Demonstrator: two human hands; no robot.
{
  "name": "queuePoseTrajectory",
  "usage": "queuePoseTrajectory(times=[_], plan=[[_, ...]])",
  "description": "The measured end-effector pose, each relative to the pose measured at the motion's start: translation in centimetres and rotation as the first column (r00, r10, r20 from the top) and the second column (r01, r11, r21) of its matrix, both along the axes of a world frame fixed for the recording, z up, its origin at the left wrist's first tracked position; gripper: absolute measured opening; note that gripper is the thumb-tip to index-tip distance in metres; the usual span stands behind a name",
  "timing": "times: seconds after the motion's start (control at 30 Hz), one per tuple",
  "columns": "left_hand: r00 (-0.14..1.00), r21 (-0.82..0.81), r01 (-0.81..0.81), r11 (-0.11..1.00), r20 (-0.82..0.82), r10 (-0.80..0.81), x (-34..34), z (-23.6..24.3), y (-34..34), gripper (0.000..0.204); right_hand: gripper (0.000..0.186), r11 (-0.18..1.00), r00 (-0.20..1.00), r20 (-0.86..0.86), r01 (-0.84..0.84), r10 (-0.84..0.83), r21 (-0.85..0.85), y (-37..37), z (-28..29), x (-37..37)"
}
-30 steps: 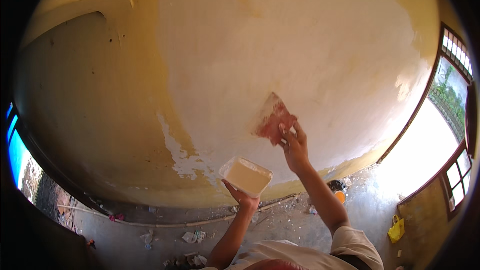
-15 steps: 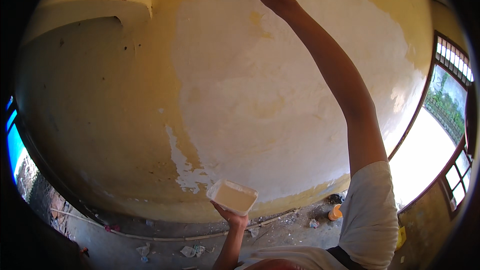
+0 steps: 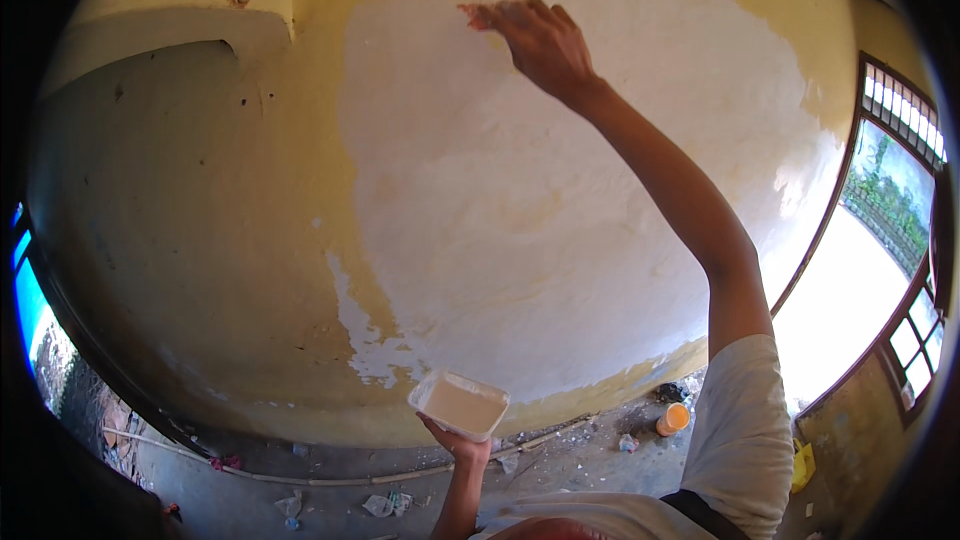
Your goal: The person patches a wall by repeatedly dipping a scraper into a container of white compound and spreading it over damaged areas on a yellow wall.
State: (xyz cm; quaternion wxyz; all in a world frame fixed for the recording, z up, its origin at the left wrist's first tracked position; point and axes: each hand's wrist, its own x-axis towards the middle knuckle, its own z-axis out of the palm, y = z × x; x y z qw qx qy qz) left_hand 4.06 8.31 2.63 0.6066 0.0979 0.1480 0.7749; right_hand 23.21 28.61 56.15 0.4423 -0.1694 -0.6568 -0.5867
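Observation:
High on the wall, my right hand (image 3: 545,45) grips a red scraper (image 3: 472,16), mostly hidden behind the fingers, against the white-coated patch of the yellow wall (image 3: 570,220). Low in the view, my left hand (image 3: 458,445) is closed under a small white rectangular container (image 3: 460,402) of pale, creamy paste, held in front of the wall's lower part.
An orange bucket (image 3: 673,418), a dark bundle (image 3: 670,392), crumpled plastic scraps (image 3: 390,503) and a long bamboo pole (image 3: 350,480) lie along the floor. A yellow bag (image 3: 803,465) is at right, below a barred window (image 3: 900,110) and beside a bright doorway (image 3: 830,295).
My right hand and scraper rose from mid-wall to the top of the view, then came slightly lower. My left hand and container have shifted lower and a little left in the picture.

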Motion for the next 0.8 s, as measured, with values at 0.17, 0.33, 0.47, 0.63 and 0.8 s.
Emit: queuePoseTrajectory(times=[0.17, 0.33, 0.47, 0.63, 0.8], plan=[[0.998, -0.050, 0.048, 0.998, -0.027, -0.049, 1.1, 1.3, -0.6, 0.078, 0.033, 0.997, 0.994, -0.074, 0.079, -0.080, -0.025, -0.5, 10.3, 1.8], [0.997, -0.039, 0.075, 0.996, -0.022, -0.076, 1.7, 0.8, -0.5, 0.077, 0.038, 0.959, 0.958, -0.037, 0.284, -0.284, -0.006, 3.7, 7.4, 1.8], [0.998, -0.030, 0.054, 0.998, 0.029, -0.053, 1.2, 0.8, -0.8, 0.071, 0.045, 0.971, 0.968, 0.090, 0.237, -0.233, -0.037, 3.9, -4.5, 1.1], [0.997, -0.021, 0.073, 0.997, 0.038, -0.072, 1.9, 1.7, -0.9, 0.069, 0.059, 0.916, 0.958, 0.236, 0.236, -0.163, -0.324, 0.8, -14.3, 3.3], [1.000, -0.012, 0.024, 1.000, 0.014, -0.024, 0.8, 0.8, -0.8, 0.070, 0.059, 0.993, 0.992, 0.114, 0.061, -0.049, -0.103, -0.8, -6.9, -0.6]])
